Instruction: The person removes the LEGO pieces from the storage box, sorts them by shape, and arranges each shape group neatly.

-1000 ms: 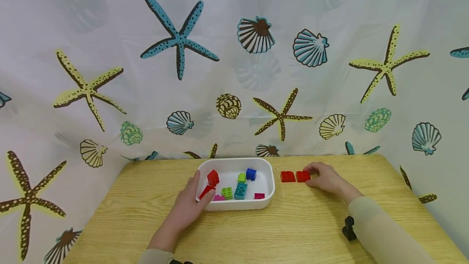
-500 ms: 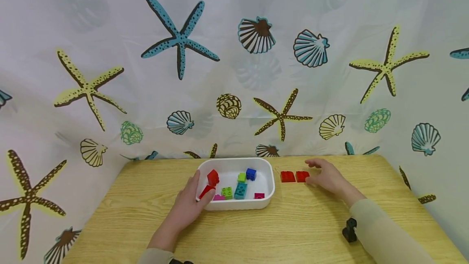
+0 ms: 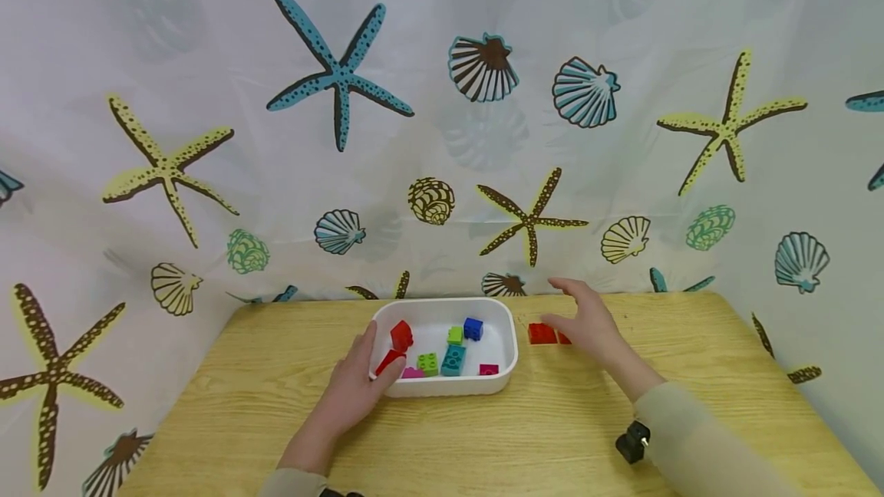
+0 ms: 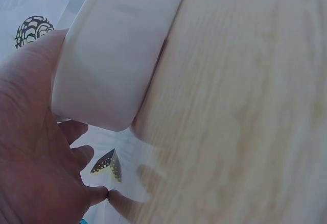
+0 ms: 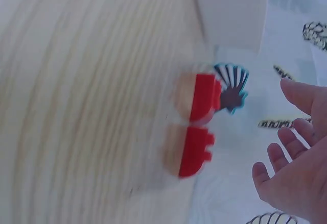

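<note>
My left hand (image 3: 352,382) grips the left end of a white tray (image 3: 456,386), thumb over the rim and fingers along the outer wall. Two red toy bricks lie in a row on the table, to the right of the tray. The nearer-to-tray brick (image 3: 542,334) shows fully; the other brick (image 3: 564,339) is partly covered by my right hand (image 3: 594,328) in the head view. That hand hovers above them, thumb and fingers spread, holding nothing. The right wrist view shows both bricks with rounded sides, apart from the fingers (image 5: 291,145).
Inside the tray lie a tilted red brick (image 3: 400,336), another red piece (image 3: 390,361), lime bricks (image 3: 427,363), a teal brick (image 3: 453,360), a blue brick (image 3: 473,328) and pink pieces (image 3: 489,369). A patterned curtain (image 3: 414,136) stands behind the wooden table (image 3: 483,443).
My right hand has let go of the right-hand red brick, lifted off and moved left over the pair, its fingers spreading. The left hand and tray have stayed put.
</note>
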### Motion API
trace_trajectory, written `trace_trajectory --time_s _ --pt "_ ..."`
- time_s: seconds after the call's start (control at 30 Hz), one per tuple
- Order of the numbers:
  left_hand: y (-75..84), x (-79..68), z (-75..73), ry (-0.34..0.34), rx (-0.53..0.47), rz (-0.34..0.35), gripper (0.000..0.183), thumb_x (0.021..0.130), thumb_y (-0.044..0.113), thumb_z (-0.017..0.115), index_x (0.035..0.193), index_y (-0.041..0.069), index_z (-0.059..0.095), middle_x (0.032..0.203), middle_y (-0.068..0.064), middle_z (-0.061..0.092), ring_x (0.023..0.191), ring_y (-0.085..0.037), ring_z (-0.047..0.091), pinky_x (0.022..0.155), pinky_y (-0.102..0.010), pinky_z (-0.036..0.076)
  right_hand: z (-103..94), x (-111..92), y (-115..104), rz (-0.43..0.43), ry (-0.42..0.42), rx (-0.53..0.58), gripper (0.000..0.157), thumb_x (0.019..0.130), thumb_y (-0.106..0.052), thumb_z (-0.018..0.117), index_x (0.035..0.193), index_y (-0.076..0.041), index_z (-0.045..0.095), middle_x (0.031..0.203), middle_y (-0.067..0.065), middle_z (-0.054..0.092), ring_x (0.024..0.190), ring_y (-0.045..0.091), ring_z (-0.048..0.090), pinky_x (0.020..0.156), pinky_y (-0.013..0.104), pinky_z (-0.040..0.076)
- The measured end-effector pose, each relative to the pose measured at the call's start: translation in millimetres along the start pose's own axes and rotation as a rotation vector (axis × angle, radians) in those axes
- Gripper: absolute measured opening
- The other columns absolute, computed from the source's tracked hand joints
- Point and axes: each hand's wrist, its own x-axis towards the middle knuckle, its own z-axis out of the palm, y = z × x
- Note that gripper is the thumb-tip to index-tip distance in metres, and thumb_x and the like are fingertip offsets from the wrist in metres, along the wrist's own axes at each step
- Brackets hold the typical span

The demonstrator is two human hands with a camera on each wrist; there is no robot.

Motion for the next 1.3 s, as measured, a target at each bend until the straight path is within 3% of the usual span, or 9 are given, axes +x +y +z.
trace_trajectory --time_s 0.3,0.67,1.0,1.3 --pt "1.4 -2.8 -0.8 0.002 -0.009 -0.004 0.102 0.107 0.053 0.069 0.179 0.012 0.009 0.182 -0.023 0.017 0.167 -0.050 0.009 0.127 -0.076 0.004 28.3 5 -38 -0.090 -0.036 0.034 0.067 0.103 -0.016 0.082 0.162 -0.005 0.053 0.165 0.019 0.051 0.153 0.043 0.045 0.125 0.065 0.037" --pt "2.4 -3.8 -1.1 0.004 -0.005 -0.007 0.102 0.107 0.057 0.067 0.179 0.012 0.010 0.182 -0.020 0.017 0.167 -0.049 0.008 0.127 -0.075 0.007 65.1 12 -78 -0.134 -0.120 0.077 0.070 0.102 -0.020 0.084 0.165 -0.016 0.053 0.170 0.010 0.049 0.159 0.036 0.040 0.128 0.061 0.033" --pt "3.3 -4.4 -1.8 0.007 -0.012 -0.014 0.102 0.106 0.056 0.068 0.179 0.015 0.009 0.183 -0.020 0.016 0.167 -0.050 0.009 0.125 -0.079 0.009 99.1 21 -90 -0.180 -0.212 0.085 0.069 0.105 -0.024 0.080 0.167 -0.024 0.051 0.170 0.000 0.048 0.158 0.028 0.043 0.128 0.055 0.037" --pt "-0.5 -3.2 -1.0 0.018 -0.013 0.010 0.101 0.107 0.054 0.068 0.179 0.013 0.010 0.182 -0.020 0.018 0.167 -0.050 0.010 0.126 -0.079 0.008 124.7 29 -100 -0.231 -0.277 0.072 0.064 0.106 -0.023 0.079 0.165 -0.020 0.053 0.168 0.004 0.052 0.155 0.029 0.047 0.126 0.053 0.040"
